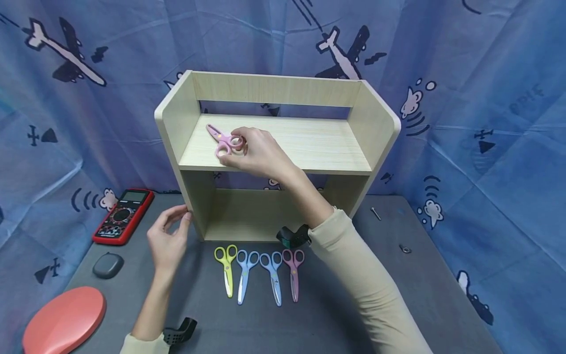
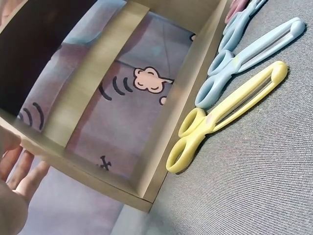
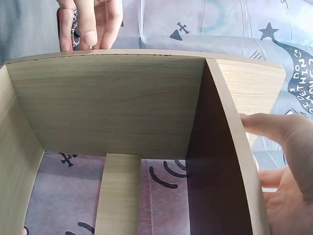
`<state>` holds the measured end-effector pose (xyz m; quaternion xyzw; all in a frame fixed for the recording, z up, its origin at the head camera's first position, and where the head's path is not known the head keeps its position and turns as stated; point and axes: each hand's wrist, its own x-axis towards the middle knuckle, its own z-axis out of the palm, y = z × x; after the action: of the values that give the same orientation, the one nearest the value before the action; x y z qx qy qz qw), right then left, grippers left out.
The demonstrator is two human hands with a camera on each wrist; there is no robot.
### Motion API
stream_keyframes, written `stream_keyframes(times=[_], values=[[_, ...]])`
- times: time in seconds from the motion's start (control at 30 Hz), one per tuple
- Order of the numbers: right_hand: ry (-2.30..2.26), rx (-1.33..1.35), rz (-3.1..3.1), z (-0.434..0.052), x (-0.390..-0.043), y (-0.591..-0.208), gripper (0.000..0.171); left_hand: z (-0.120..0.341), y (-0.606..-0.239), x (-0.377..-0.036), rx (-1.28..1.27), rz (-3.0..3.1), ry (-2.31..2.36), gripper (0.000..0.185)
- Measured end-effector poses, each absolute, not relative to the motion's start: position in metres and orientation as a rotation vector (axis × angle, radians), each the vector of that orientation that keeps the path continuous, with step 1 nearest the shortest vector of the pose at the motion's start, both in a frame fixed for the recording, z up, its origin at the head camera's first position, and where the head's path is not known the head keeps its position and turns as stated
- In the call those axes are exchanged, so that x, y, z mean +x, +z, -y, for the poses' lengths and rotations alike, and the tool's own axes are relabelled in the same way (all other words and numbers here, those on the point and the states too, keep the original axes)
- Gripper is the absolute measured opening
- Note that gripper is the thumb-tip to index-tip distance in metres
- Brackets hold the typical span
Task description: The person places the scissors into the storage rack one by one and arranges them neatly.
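Note:
A pair of pink scissors [image 1: 224, 140] lies over the left part of the wooden shelf unit's [image 1: 283, 172] upper board, blades to the back left. My right hand [image 1: 258, 152] holds it by the finger loops. In the right wrist view, the board's edge hides the scissors and part of my right hand [image 3: 288, 156]. Low on the unit's left side panel, my left hand [image 1: 170, 238] touches the outer face near the front edge with relaxed fingers. In front of the unit lie yellow scissors [image 1: 227, 270], two blue pairs [image 1: 245, 276] [image 1: 272, 278] and a purple-pink pair [image 1: 294, 275], handles toward the unit.
Left of the unit are a red multimeter [image 1: 124, 216], a dark grey rounded object [image 1: 108, 265] and a red oval object [image 1: 64, 322]. A screw [image 1: 376, 213] and a small metal part [image 1: 404, 249] lie at the right. A blue printed curtain [image 1: 486, 123] hangs behind the table.

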<state>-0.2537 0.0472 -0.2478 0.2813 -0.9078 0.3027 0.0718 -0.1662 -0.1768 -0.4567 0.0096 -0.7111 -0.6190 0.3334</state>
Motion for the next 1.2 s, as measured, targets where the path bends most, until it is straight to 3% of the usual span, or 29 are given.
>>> stream_keyframes(times=[0.63,1.2], values=[[0.905,0.764,2.686,-0.03,-0.25,-0.253,0.048,0.177,-0.458,-0.165,-0.001,1.89,-1.576,0.022],[1.06,0.904,2.652,-0.02,-0.247,-0.256,0.046,0.177,-0.458,-0.165,0.009,1.904,-1.55,0.022]])
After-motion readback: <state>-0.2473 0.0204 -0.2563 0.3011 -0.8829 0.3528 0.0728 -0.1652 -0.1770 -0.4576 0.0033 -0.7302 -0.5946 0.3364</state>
